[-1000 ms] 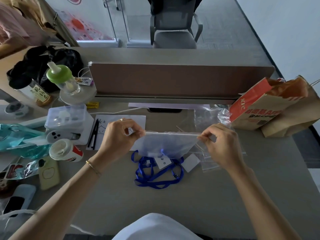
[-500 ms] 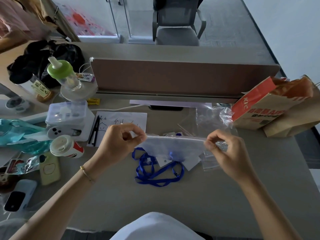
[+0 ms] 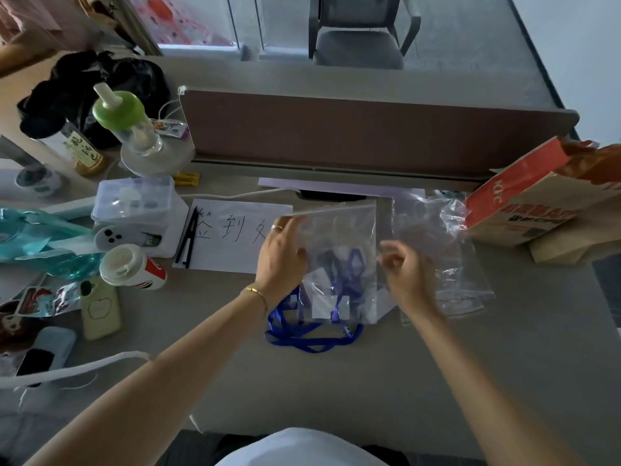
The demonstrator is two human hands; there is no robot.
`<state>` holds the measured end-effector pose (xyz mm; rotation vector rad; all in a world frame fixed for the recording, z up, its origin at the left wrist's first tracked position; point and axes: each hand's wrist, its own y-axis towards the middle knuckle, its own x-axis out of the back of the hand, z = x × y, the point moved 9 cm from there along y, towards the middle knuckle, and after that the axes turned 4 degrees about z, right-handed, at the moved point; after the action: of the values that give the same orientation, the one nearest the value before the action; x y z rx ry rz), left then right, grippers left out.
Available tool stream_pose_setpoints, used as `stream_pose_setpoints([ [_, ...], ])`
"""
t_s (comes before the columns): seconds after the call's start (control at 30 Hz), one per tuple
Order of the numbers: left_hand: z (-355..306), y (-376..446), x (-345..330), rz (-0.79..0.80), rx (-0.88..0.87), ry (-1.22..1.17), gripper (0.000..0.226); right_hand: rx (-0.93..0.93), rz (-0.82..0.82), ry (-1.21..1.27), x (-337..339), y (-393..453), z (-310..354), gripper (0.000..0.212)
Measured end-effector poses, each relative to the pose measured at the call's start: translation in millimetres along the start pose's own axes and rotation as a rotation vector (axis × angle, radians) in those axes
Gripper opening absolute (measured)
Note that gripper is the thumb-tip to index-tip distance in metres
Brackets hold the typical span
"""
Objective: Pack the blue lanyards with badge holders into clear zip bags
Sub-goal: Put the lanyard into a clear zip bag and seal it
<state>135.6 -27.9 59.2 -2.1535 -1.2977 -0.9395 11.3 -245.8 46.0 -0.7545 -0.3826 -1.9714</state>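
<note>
Grey desk clutter crowds your nine o'clock side. Your left hand (image 3: pixel 280 255) pinches the clear zip bag (image 3: pixel 339 260) by its left edge, a blue lanyard with badge holder showing through it. Your right hand (image 3: pixel 406 274) hovers loosely curled at three o'clock, gripping nothing I can see. At six o'clock the loose blue lanyard (image 3: pixel 312 338) lies half under the bag; drag the bag and it may snag.
</note>
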Motion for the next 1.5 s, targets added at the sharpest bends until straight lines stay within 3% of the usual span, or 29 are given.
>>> stream_pose_setpoints([
  [0.07, -1, -14, -32, 0.117, -0.107, 0.107, 0.050, 0.117, 0.076, -0.167, -28, -14, 4, 0.010],
  [0.13, 2, -32, -72, 0.286, -0.203, 0.213, 0.052, 0.199, 0.190, -0.328, -63, -29, -1, 0.017],
  [0.27, 37, -66, -135, 0.571, -0.188, 0.401, 0.064, 0.277, 0.522, -0.566, -129, -53, -30, 0.058],
  [0.33, 56, -77, -151, 0.636, -0.125, 0.446, 0.078, 0.287, 0.584, -0.657, -144, -57, -44, 0.072],
  [0.6, 66, -70, -164, 0.556, -0.170, 0.656, 0.083, 0.263, 0.562, -0.738, -154, -55, -63, 0.098],
  [0.77, 61, -59, -167, 0.531, -0.287, 0.766, 0.073, 0.357, 0.572, -0.737, -151, -54, -57, 0.087],
  [0.93, 48, -52, -141, 0.505, -0.345, 0.576, 0.059, 0.397, 0.490, -0.623, -135, -45, -42, 0.077],
  [1.1, 77, -41, -124, 0.605, -0.008, 0.158, 0.036, 0.131, 0.451, -0.330, -101, -23, -49, 0.046],
  [1.2, 98, -30, -116, 0.484, 0.243, -0.038, 0.029, 0.005, 0.422, -0.255, -92, -15, -62, 0.033],
  [1.27, 104, -26, -112, 0.414, 0.344, -0.070, 0.029, -0.010, 0.361, -0.262, -89, -8, -63, 0.034],
  [1.33, 105, -22, -108, 0.360, 0.362, 0.031, 0.028, 0.098, 0.254, -0.361, -85, 1, -55, 0.041],
  [1.37, 99, -19, -102, 0.316, 0.299, 0.126, 0.028, 0.184, 0.210, -0.406, -84, 4, -46, 0.043],
  [1.43, 71, -12, -102, 0.263, -0.032, 0.309, 0.051, 0.360, 0.193, -0.458, -89, 3, -26, 0.045],
  [1.5, 43, -18, -119, 0.332, -0.376, 0.412, 0.064, 0.439, 0.305, -0.496, -106, -2, -20, 0.052],
])
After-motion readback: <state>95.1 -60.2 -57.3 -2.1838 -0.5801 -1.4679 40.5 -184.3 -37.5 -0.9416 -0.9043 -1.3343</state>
